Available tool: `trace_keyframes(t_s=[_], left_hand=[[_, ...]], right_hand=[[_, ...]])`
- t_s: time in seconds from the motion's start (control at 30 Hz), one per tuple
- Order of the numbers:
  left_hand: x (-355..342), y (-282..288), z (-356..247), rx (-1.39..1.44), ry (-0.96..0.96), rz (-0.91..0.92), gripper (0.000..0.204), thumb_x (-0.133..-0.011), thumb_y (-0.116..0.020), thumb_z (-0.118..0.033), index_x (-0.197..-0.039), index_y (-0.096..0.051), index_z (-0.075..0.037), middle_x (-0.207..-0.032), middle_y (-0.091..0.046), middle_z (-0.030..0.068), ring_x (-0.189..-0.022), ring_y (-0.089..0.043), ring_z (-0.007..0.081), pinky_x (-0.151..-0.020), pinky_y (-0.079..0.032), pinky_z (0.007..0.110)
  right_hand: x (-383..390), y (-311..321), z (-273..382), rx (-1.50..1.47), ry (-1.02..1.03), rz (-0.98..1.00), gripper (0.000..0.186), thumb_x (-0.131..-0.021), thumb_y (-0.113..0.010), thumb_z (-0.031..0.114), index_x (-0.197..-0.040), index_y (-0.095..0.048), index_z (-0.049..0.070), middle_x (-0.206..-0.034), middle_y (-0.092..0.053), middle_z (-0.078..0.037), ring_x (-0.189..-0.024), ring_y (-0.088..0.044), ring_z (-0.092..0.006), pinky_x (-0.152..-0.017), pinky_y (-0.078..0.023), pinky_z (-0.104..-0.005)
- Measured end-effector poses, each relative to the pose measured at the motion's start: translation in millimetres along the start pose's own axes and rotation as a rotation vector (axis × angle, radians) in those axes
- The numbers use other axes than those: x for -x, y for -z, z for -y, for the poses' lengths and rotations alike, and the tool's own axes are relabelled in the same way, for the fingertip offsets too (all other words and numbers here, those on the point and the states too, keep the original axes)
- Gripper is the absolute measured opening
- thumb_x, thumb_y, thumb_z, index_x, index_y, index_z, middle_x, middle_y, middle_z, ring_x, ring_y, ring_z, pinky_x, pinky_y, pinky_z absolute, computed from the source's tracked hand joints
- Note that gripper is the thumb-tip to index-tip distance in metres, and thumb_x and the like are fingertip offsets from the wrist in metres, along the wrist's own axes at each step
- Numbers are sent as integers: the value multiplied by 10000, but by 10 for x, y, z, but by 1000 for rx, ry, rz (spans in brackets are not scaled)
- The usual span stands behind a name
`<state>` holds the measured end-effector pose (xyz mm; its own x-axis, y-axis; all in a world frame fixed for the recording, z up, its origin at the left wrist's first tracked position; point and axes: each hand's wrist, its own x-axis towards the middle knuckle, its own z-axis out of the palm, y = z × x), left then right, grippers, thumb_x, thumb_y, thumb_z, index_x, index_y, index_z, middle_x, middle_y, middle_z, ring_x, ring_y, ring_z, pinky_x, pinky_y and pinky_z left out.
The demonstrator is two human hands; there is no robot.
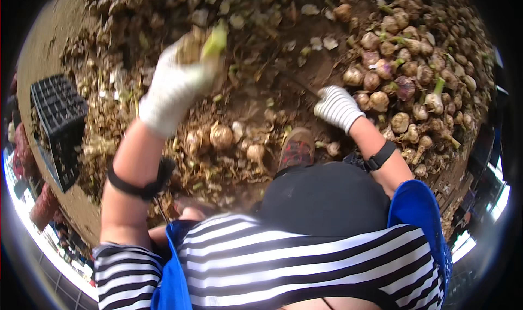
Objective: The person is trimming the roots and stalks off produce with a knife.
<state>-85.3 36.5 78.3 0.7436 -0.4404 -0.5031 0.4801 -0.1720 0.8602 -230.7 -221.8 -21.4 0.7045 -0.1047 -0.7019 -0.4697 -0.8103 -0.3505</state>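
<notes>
My left hand (pixel 177 83), in a white knit glove and smeared by motion, is closed around a garlic bulb (pixel 192 44) with a pale green stem stub (pixel 215 41). My right hand (pixel 338 107), in a white glove with grey stripes, is lower and to the right, closed on a knife (pixel 297 82). Its thin dark blade points up and left; the handle is hidden in the fist. Close to the right hand lies a big heap of garlic bulbs (pixel 400 86), some purplish, some with stem stubs. Several loose bulbs (pixel 221 136) rest below the left hand.
Dry leaves and skins (pixel 131 53) cover much of the brown ground. A black plastic crate (pixel 60 105) stands at the left. My shoe (pixel 297 147) is planted between the loose bulbs and the heap. Red sacks (pixel 44 206) show at the far left edge.
</notes>
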Motion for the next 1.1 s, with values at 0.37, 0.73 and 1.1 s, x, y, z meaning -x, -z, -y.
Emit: trace_keyframes(t_s=[0.37,0.73,1.1], left_hand=[[342,-38,872,-2024,-71,846,695,-697,-750,-273,-1305,-447,-130,-1057,-588,145,-975,-595,302,-849,-475,381],[-95,2331,-80,-1027,-588,-309,533,-682,-786,-165,-1151,-546,-85,-1025,-626,63,-871,-605,177,-749,-523,288],[969,378,18,-1285,175,684,354,-909,-362,-407,-1057,-580,-170,-989,-635,212,-907,-615,395,-831,-479,458]], right_hand=[[-191,41,73,-571,21,-266,237,-769,-596,151,-938,-648,-8,-659,-626,-61,-566,-504,-108,-566,-446,-281],[-109,80,57,-567,42,-212,269,-716,-633,131,-925,-625,-39,-764,-661,-61,-660,-588,-111,-634,-488,-267],[-310,-58,215,-602,174,-254,181,-726,-635,112,-875,-668,13,-700,-654,-33,-626,-551,-73,-612,-465,-257]])
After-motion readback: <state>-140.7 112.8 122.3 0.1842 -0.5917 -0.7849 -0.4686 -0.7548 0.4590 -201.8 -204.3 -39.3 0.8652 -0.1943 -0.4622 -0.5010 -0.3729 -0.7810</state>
